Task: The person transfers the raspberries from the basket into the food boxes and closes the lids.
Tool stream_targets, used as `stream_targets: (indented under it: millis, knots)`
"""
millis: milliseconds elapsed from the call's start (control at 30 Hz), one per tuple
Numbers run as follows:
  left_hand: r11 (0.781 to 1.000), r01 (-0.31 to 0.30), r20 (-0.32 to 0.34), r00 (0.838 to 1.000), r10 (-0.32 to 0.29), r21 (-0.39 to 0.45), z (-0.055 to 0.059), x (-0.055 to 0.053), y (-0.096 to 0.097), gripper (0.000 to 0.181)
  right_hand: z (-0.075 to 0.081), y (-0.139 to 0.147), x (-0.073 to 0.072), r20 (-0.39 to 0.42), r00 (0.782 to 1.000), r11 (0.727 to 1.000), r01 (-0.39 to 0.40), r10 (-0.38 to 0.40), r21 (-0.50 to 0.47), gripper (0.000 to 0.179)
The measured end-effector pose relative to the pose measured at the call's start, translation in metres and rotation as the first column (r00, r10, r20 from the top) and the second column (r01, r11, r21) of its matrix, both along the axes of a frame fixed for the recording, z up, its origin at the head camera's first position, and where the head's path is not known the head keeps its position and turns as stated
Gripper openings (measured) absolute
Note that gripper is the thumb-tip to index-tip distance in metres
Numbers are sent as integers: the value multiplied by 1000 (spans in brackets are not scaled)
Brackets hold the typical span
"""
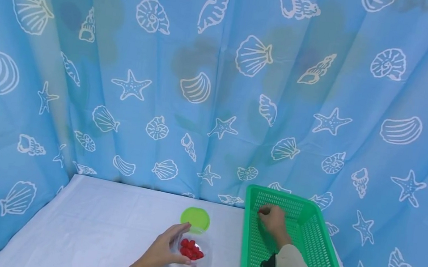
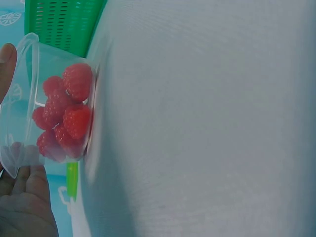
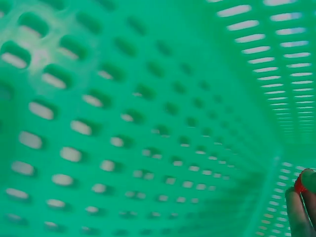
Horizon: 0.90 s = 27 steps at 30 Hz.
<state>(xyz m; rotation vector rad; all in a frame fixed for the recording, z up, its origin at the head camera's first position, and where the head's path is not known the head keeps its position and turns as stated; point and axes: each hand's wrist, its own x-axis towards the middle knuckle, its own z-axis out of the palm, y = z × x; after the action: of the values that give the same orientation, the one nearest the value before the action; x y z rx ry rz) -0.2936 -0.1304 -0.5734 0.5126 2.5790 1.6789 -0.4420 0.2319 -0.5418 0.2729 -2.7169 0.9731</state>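
My left hand (image 1: 161, 247) grips a clear plastic tub (image 1: 207, 246) around its side, thumb and fingers spread across the rim. Several raspberries (image 2: 61, 111) lie heaped at the bottom of the tub, seen through its wall in the left wrist view. Inside the green basket (image 1: 246, 246), toward its far left part, my right hand (image 1: 274, 222) pinches a single raspberry (image 3: 298, 186) between thumb and fingers. Only a bit of that raspberry shows past the fingertips.
Just behind the tub, a light green round lid (image 1: 195, 217) lies on the white-covered table (image 1: 114, 210). The slotted basket takes up the table's right side. A blue shell-print curtain (image 1: 199, 118) hangs behind and along both sides.
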Motion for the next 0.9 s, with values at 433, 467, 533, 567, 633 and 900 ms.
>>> stream_targets:
  millis: [433,467,533,567,633,900]
  knots:
    - [1000,-2,1,1000,2,-8,-2,-2,1,97,48,-7,6,-160,986,993,-59,43,-100,18]
    - [1000,-3,3,1000,3,-8,-2,-1,1,97,52,-8,8,-160,986,992,-62,43,-112,19]
    - [1000,-5,7,1000,5,-9,-1,-1,1,97,61,-11,12,-153,987,989,-68,48,-129,20]
    - [1000,-6,7,1000,6,-10,0,0,1,97,65,-13,14,-157,986,988,-75,54,-134,21]
    - [1000,-9,9,1000,9,-13,1,0,2,97,72,-16,18,-172,982,984,-98,72,-147,23]
    - [1000,-10,7,1000,11,-26,2,0,3,97,102,-37,43,-231,962,957,-197,147,-212,23]
